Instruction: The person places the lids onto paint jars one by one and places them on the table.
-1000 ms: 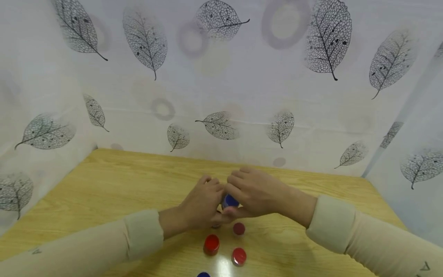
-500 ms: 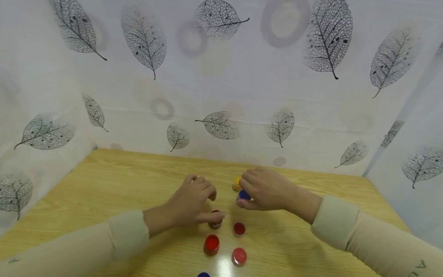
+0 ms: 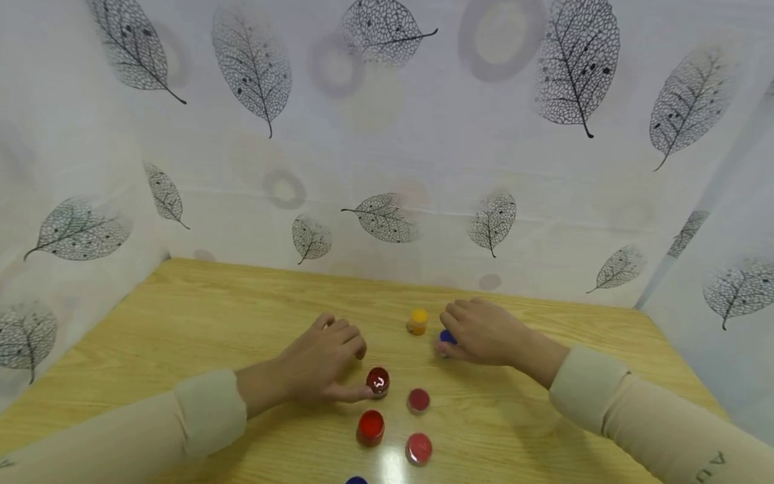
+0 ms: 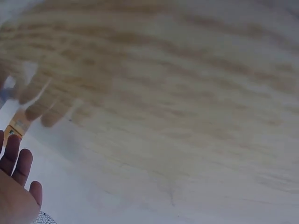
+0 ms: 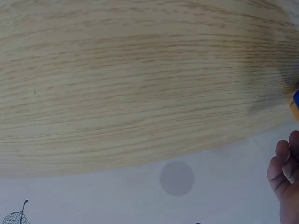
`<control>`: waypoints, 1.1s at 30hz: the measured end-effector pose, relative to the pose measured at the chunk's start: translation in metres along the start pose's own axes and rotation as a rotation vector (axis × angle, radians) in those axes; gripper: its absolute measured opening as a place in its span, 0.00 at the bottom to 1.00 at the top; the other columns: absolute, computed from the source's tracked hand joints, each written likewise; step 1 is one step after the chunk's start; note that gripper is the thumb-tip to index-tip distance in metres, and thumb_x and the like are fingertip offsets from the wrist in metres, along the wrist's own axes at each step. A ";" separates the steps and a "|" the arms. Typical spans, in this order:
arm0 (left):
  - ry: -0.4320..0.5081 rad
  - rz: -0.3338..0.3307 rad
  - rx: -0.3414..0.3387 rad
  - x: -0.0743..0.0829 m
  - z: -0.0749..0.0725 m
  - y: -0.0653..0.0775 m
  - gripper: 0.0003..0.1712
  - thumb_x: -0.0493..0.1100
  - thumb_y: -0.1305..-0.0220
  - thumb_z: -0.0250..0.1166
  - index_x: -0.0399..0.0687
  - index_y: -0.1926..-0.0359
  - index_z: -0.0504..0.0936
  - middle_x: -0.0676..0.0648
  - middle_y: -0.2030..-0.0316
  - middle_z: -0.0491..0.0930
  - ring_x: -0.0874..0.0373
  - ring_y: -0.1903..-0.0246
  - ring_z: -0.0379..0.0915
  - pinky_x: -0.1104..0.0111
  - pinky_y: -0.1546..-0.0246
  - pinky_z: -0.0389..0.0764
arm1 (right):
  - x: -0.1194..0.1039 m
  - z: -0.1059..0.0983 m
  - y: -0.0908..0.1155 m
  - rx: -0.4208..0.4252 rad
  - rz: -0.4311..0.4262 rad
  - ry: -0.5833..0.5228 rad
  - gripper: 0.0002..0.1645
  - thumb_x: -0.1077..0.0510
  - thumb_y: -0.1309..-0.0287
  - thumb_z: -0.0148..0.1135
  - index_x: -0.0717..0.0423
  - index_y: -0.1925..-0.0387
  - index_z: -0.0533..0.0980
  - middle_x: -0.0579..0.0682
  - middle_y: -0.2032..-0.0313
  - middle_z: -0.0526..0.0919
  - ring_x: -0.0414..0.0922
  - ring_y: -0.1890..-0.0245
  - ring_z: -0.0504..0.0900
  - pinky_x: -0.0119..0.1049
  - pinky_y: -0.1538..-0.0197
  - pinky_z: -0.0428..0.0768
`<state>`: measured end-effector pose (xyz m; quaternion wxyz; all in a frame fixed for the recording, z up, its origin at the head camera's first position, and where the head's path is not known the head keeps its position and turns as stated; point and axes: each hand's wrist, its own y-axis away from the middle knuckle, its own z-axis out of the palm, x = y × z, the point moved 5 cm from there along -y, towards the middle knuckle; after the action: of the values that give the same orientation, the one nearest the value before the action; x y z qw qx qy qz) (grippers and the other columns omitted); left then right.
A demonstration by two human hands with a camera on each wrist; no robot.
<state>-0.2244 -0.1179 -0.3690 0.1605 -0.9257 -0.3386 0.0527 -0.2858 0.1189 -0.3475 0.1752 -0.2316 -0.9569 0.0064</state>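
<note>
Your right sleeve: letter "A" legible. Your left hand: fingers loosely bent, thumb spread out. Your right hand: thumb and fingers pinching a blue-topped jar at its 9 o'clock, body mostly covered. Dark-red jar, round, glossy top, upright at left hand's 4 o'clock; thumb contact unclear. Yellow jar, blue one's 10 o'clock; markings too small to read.

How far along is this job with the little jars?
The yellow jar looks done: it stands untouched toward the back of the table. The blue-topped jar is in the grip of the right hand. Probably remaining: the dark red jar by the thumb of the left hand, the red jar, the maroon piece and the pinkish-red piece, nearer the person.
</note>
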 end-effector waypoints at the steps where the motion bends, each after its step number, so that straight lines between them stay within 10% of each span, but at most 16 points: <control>1: -0.008 0.008 -0.008 0.000 0.002 0.001 0.29 0.73 0.38 0.56 0.53 0.61 0.78 0.56 0.62 0.77 0.59 0.58 0.71 0.57 0.48 0.68 | 0.002 0.003 0.002 -0.009 0.012 -0.005 0.22 0.39 0.33 0.58 0.54 0.67 0.71 0.44 0.72 0.72 0.38 0.75 0.66 0.36 0.67 0.75; 12: -0.053 0.076 -0.109 -0.002 0.025 0.010 0.31 0.74 0.35 0.51 0.53 0.54 0.76 0.54 0.58 0.71 0.61 0.60 0.63 0.63 0.52 0.69 | 0.007 0.007 0.008 0.070 0.025 0.080 0.24 0.38 0.35 0.58 0.55 0.65 0.74 0.47 0.71 0.75 0.43 0.72 0.72 0.38 0.66 0.77; 19: -0.052 0.071 -0.135 0.001 0.030 0.004 0.30 0.74 0.35 0.49 0.55 0.56 0.72 0.54 0.60 0.66 0.59 0.62 0.57 0.65 0.55 0.63 | -0.019 -0.014 0.000 0.230 -0.171 0.110 0.21 0.42 0.40 0.64 0.51 0.73 0.69 0.44 0.76 0.68 0.43 0.75 0.65 0.36 0.70 0.68; 33: -0.055 0.105 -0.202 -0.003 0.037 -0.012 0.34 0.80 0.37 0.45 0.56 0.57 0.70 0.54 0.60 0.65 0.59 0.60 0.57 0.65 0.54 0.63 | -0.062 -0.017 -0.004 -0.001 -0.264 -0.213 0.20 0.36 0.35 0.58 0.46 0.58 0.75 0.38 0.69 0.72 0.35 0.68 0.69 0.27 0.63 0.72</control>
<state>-0.2414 -0.1011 -0.3996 0.0539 -0.9517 -0.2976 0.0520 -0.2301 0.0866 -0.3522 0.0722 -0.1021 -0.9921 0.0075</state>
